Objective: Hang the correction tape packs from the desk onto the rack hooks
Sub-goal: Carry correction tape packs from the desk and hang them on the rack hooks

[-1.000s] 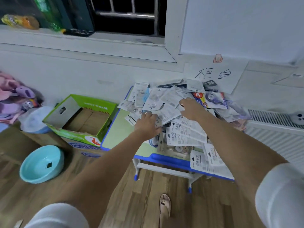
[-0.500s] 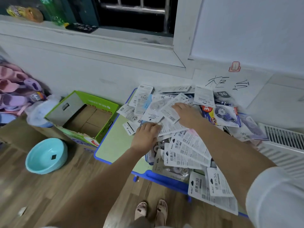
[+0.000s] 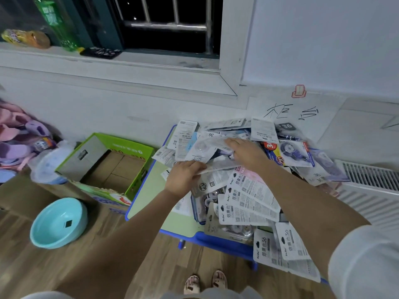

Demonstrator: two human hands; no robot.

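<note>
The left hand (image 3: 183, 180) pinches the near edge of a clear-fronted pack (image 3: 218, 165), fingers curled over it, while the right hand (image 3: 246, 153) lies flatter on a white pack (image 3: 204, 147) at the top of the heap; whether its fingertips hook under that card I cannot tell. Both packs sit in the pile of correction tape packs (image 3: 248, 197) that covers the small blue-edged desk (image 3: 149, 195), some hanging over its near edge. No rack or hooks are in view. The likely trouble is the loose stack itself: pulling one pack from among overlapping ones may drag its neighbours off the edge onto the wood floor (image 3: 108, 255), or into the open green box (image 3: 112, 167) beside the desk. Compared with half a second ago, the left hand has closed on a pack and the right has shifted toward the back of the pile.
</note>
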